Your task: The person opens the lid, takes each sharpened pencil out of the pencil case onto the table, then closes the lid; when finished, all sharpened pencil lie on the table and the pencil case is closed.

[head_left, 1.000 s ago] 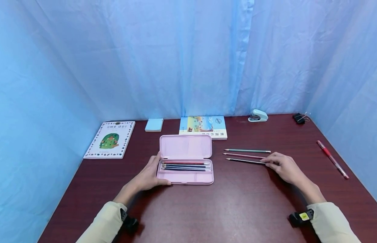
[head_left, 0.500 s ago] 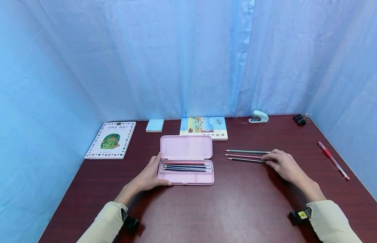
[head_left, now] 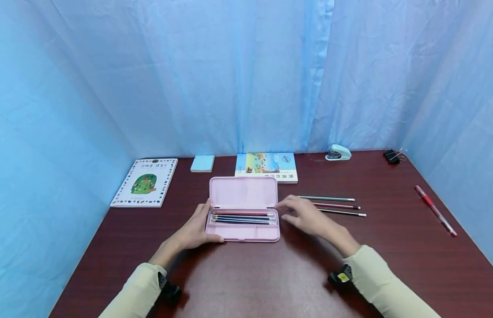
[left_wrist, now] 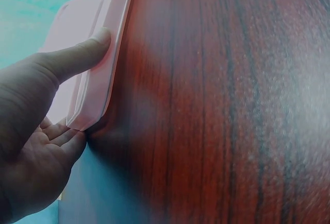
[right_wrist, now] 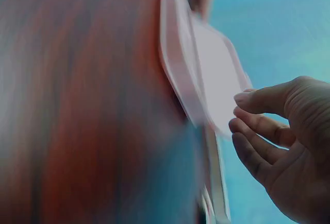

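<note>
Pink pencil case (head_left: 243, 195), black Chinese characters (head_left: 284, 176) on the book (head_left: 262, 165) behind.

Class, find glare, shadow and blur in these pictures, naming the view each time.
Head: pale glare on the table, shadows beside the left hand and right hand; left wrist: whitish glare toward the right edge, dark shadow by the case; right wrist: table and case smeared by blur, right hand clearer.
</note>
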Tool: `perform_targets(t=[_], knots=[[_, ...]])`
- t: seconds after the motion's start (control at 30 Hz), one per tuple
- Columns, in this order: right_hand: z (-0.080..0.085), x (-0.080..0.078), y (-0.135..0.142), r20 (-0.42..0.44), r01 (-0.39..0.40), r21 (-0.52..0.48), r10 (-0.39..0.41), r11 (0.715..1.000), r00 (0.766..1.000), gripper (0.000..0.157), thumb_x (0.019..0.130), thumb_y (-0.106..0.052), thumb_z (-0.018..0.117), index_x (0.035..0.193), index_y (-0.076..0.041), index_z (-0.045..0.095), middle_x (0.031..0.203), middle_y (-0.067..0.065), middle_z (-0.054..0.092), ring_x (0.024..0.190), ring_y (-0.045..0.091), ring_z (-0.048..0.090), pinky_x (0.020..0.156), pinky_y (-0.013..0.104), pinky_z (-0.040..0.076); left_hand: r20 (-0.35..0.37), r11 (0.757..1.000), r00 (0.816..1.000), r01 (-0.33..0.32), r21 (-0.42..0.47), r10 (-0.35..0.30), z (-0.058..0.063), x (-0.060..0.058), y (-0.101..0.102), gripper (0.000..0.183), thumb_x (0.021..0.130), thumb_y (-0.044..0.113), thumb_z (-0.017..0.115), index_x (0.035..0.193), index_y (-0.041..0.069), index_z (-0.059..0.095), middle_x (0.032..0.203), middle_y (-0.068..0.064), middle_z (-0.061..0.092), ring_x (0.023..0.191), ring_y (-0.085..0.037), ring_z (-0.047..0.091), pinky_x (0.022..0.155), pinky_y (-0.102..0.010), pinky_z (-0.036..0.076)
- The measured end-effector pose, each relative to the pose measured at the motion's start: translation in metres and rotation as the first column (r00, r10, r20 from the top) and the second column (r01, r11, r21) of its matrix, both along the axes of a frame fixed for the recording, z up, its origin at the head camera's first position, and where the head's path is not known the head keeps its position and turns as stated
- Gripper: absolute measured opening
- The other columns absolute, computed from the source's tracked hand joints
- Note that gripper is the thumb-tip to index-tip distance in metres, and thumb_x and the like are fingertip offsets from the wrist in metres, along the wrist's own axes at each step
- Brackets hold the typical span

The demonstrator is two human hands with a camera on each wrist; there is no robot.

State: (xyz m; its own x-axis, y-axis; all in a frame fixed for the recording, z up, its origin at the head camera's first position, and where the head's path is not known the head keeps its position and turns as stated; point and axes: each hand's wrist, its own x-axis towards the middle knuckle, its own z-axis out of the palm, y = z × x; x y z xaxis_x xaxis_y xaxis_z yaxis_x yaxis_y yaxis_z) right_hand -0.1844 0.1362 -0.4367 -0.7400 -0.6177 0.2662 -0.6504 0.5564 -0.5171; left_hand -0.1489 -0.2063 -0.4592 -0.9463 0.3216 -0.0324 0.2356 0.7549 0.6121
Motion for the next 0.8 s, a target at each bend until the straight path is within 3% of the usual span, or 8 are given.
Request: perform_targets(t=[0.2, 0.4, 0.53, 0.8], knots=[[-0.011, 0.005, -0.041, 0.004, -0.115, 0.081, 0.115, 0.990, 0.993, 0.023, 0.084, -0.001, 0.061, 0.105, -0.007, 0.067, 0.096, 0.002, 0.061, 0.088, 0.012, 0.056, 0.079, 0.033, 0.046, -0.001, 1.000, 1.000, 0.004, -0.012, -0.004, 0.002, 0.000, 0.000, 0.123, 0.062, 0.045, 0.082, 0.148, 0.004, 0.004, 0.134, -0.012, 0.032, 0.120, -0.023, 0.037, 0.101, -0.040, 0.031], [-0.013, 0.005, -0.056, 0.019, -0.092, 0.154, 0.090, 0.984, 0.996, 0.018, 0.083, -0.002, 0.062, 0.097, -0.010, 0.069, 0.090, 0.000, 0.061, 0.084, 0.012, 0.055, 0.076, 0.032, 0.045, 0.000, 1.000, 1.000, 0.013, -0.016, -0.013, 0.002, 0.000, 0.000, 0.122, 0.063, 0.044, 0.082, 0.148, 0.003, 0.005, 0.134, -0.013, 0.032, 0.121, -0.023, 0.036, 0.102, -0.040, 0.030], [-0.009, 0.004, -0.058, 0.079, -0.080, 0.168, 0.067, 0.983, 0.995, 0.016, 0.082, -0.003, 0.063, 0.095, -0.009, 0.069, 0.088, 0.000, 0.060, 0.083, 0.014, 0.055, 0.077, 0.033, 0.045, -0.007, 1.000, 1.000, 0.015, -0.011, -0.016, 0.002, 0.000, 0.000, 0.123, 0.062, 0.044, 0.083, 0.148, 0.002, 0.005, 0.134, -0.013, 0.033, 0.121, -0.023, 0.036, 0.102, -0.040, 0.031], [-0.008, 0.005, -0.054, 0.097, -0.050, 0.076, 0.042, 0.996, 0.994, 0.014, 0.081, 0.000, 0.062, 0.091, -0.009, 0.067, 0.084, 0.000, 0.064, 0.079, 0.010, 0.057, 0.073, 0.027, 0.047, -0.001, 1.000, 1.000, 0.006, -0.010, -0.006, 0.002, 0.001, 0.001, 0.123, 0.061, 0.044, 0.083, 0.148, 0.003, 0.006, 0.135, -0.012, 0.032, 0.121, -0.023, 0.036, 0.102, -0.039, 0.030]])
